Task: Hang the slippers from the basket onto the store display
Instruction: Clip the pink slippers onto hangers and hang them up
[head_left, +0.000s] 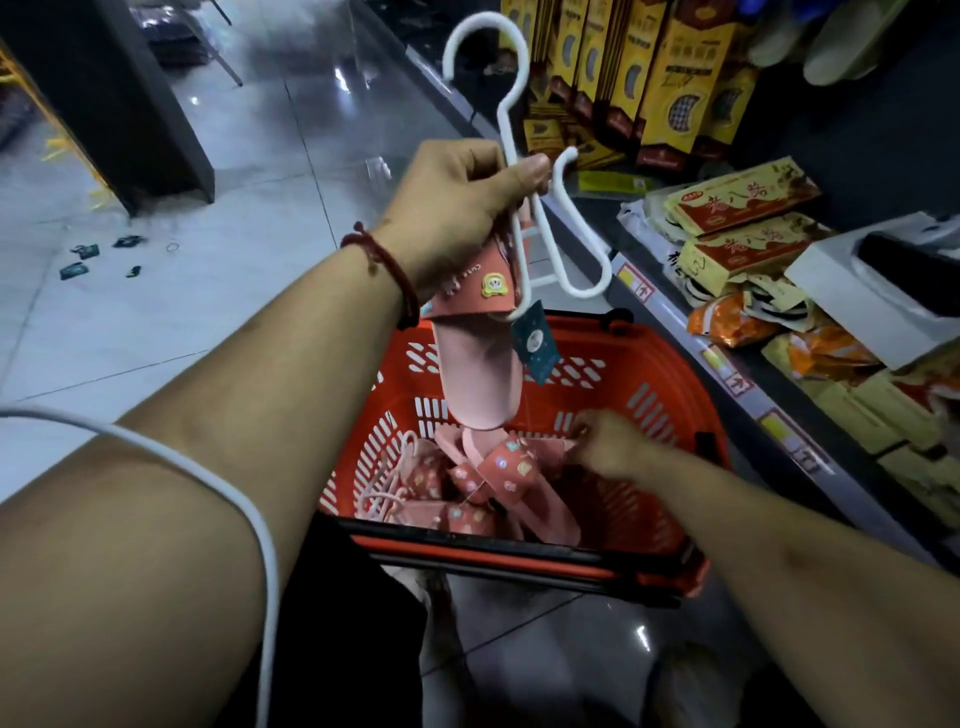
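Observation:
My left hand (457, 208) is raised over the red basket (670, 395) and grips a white plastic hanger (506, 130) at its neck. A pink slipper (480, 374) hangs sole-out from the hanger, and a dark tag (535, 345) dangles beside it. Down inside the basket, my right hand (610, 441) is closed on the strap of another pink slipper (511, 467). Several more pink slippers and pale hangers (384, 493) lie under it. Pale slippers (841, 41) hang on the store display at the top right.
A shelf (727, 364) on the right holds yellow and orange packets, with tall yellow boxes (670, 78) hanging above. A dark pillar (145, 104) stands at the left on the shiny tiled floor, where small scraps (98, 257) lie. A white cable (249, 499) crosses my left arm.

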